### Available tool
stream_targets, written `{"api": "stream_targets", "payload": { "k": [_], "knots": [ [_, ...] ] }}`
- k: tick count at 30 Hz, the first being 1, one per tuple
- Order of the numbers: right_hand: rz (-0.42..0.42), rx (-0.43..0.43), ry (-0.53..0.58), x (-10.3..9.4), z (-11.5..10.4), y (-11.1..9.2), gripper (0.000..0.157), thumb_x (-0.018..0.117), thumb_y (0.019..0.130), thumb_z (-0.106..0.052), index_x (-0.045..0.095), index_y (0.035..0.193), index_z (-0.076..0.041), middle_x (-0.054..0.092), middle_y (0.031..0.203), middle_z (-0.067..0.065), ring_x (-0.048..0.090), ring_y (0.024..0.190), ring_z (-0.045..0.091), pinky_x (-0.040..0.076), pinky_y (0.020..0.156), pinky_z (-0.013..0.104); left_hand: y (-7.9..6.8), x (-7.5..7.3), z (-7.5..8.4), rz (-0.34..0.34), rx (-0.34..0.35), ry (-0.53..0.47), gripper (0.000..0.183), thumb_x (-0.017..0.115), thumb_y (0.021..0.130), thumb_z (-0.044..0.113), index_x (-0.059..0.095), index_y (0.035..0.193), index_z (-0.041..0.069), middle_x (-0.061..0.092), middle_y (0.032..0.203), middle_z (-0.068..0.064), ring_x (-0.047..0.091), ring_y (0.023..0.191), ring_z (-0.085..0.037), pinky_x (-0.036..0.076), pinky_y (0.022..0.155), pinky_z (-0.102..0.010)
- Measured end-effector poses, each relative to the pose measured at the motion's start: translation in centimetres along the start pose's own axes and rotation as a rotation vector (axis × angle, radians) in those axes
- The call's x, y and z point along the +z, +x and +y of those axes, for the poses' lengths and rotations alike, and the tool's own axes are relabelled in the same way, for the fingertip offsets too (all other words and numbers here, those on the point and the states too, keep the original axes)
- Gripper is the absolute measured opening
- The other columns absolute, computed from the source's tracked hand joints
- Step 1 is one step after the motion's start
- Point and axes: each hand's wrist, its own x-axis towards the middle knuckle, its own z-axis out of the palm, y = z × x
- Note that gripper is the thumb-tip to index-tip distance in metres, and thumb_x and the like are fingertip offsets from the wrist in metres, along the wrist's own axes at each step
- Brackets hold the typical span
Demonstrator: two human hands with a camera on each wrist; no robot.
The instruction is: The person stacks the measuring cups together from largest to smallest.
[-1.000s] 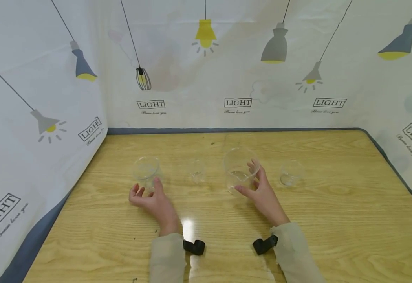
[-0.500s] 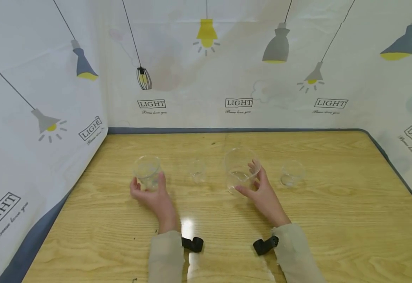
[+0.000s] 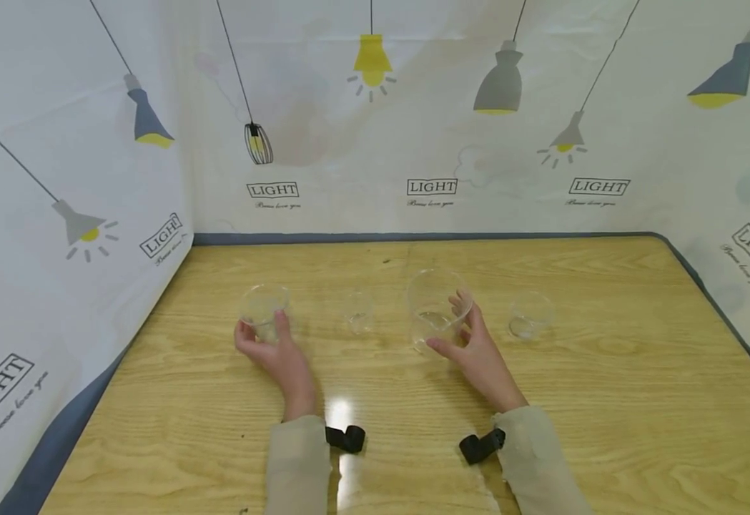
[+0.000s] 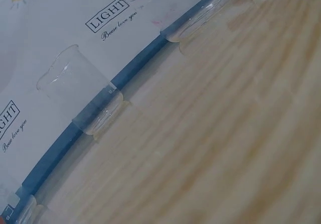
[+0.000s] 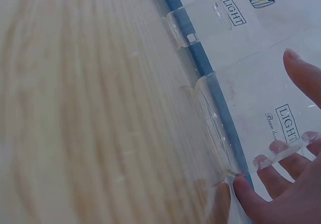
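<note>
Four clear beakers stand upright in a row on the wooden table. My left hand (image 3: 282, 361) grips the medium beaker (image 3: 260, 306) at the left, thumb on its right side and fingers round its left. Only an edge of that beaker (image 4: 31, 209) shows in the left wrist view. The largest beaker (image 3: 432, 307), right of centre, is held by my right hand (image 3: 482, 361), with the thumb at its near side and the fingers at its right. In the right wrist view the fingers (image 5: 273, 181) lie against the large beaker's wall.
A small narrow beaker (image 3: 358, 315) stands between the two held ones. Another small beaker (image 3: 530, 315) is just right of my right hand. The wooden table (image 3: 400, 422) ends at a patterned backdrop (image 3: 349, 143) at the back and sides.
My left hand has closed from loosely beside the medium beaker to a grip round it, its thumb moving up along the side. My right hand stays on the large beaker.
</note>
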Motion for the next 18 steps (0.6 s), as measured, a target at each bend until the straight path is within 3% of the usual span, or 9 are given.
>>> {"api": "stream_targets", "payload": {
  "k": [12,18],
  "knots": [
    [-0.004,0.009,-0.002,-0.1,-0.1,0.0,0.087,0.066,0.077,-0.042,0.006,0.140,-0.040,0.019,0.143,-0.014,0.026,0.127,0.033,0.027,0.097,0.054,-0.5,0.1,1.2,-0.082,0.006,-0.044,0.054,0.050,0.091,0.026,0.022,0.136,0.015,0.025,0.138,-0.004,0.030,0.124,-0.022,0.029,0.098,-0.037],
    [-0.019,-0.011,0.020,-0.2,0.1,-0.1,0.086,0.066,0.078,-0.042,0.007,0.140,-0.039,0.019,0.144,-0.010,0.022,0.130,0.027,0.025,0.100,0.049,-0.1,-0.4,0.3,-0.075,-0.041,-0.001,0.053,0.046,0.091,0.036,0.024,0.138,0.025,0.021,0.140,0.006,0.025,0.127,-0.018,0.025,0.100,-0.038]
  ]
}}
